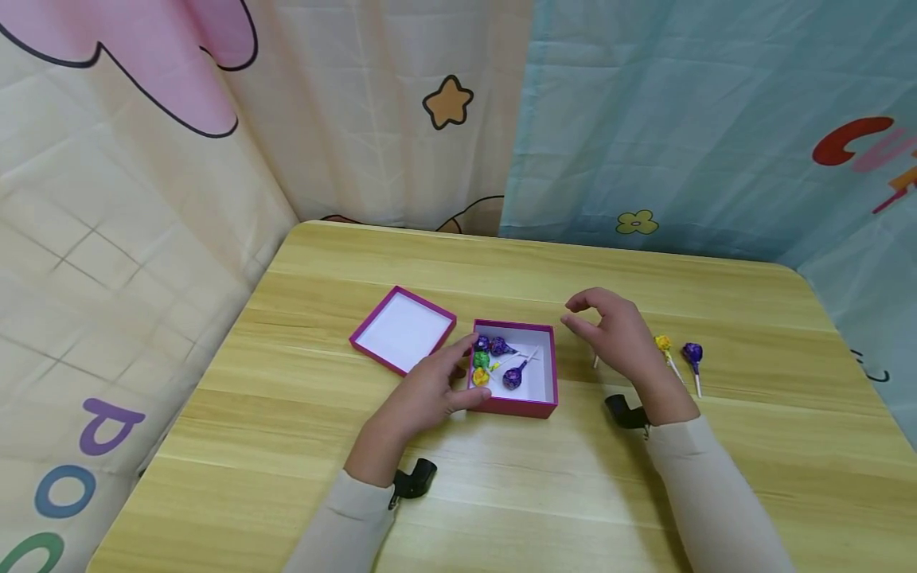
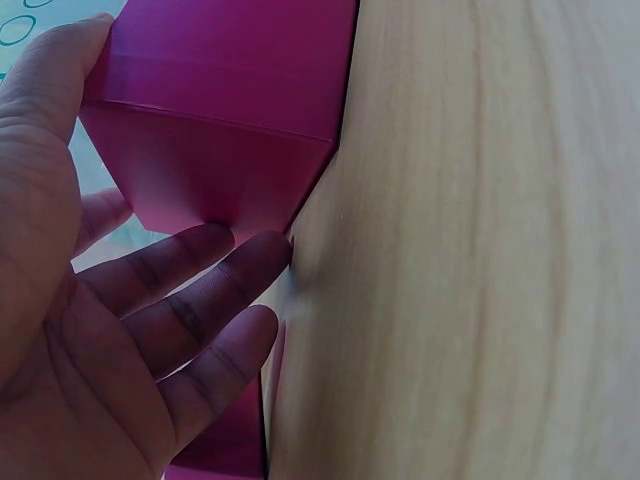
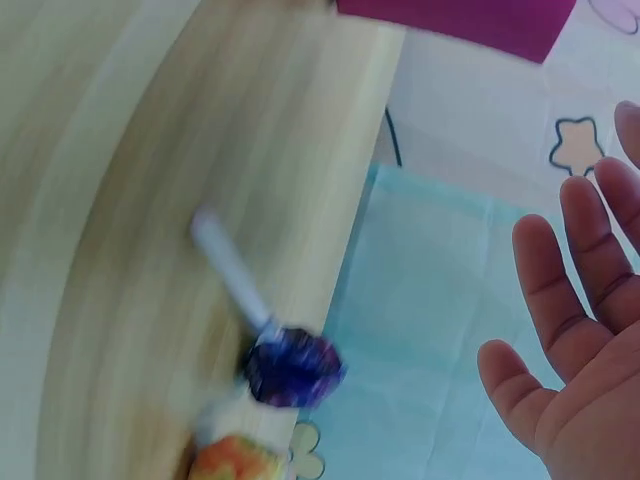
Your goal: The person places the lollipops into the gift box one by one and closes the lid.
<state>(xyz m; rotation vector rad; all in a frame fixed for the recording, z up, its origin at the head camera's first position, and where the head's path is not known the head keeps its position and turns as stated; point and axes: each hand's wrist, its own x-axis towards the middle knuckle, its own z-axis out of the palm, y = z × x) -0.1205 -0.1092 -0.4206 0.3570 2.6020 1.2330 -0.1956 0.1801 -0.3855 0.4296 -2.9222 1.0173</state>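
My left hand point(image 1: 423, 394) holds the left end of a magenta open box point(image 1: 533, 408), thumb at the front rim and index finger by the back left corner. In the left wrist view, other fingertips meet the outer wall of the box point(image 2: 220, 160). Several wrapped lollipops lie inside: a purple lollipop point(image 1: 512, 378) in the middle, a green lollipop point(image 1: 481, 360) and others along the left. To the right of the box my right hand point(image 1: 619, 334) hovers with loosely bent, empty fingers. Below it shows a lollipop stick point(image 1: 595, 361); its head is hidden.
The box's magenta lid point(image 1: 404, 326) lies white inside up, left of the box. Right of my right hand lie a yellow lollipop point(image 1: 663, 344) and a purple lollipop point(image 1: 692, 354) on the wooden table point(image 1: 501, 493). Printed curtains point(image 1: 394, 159) hang behind the table's far edge.
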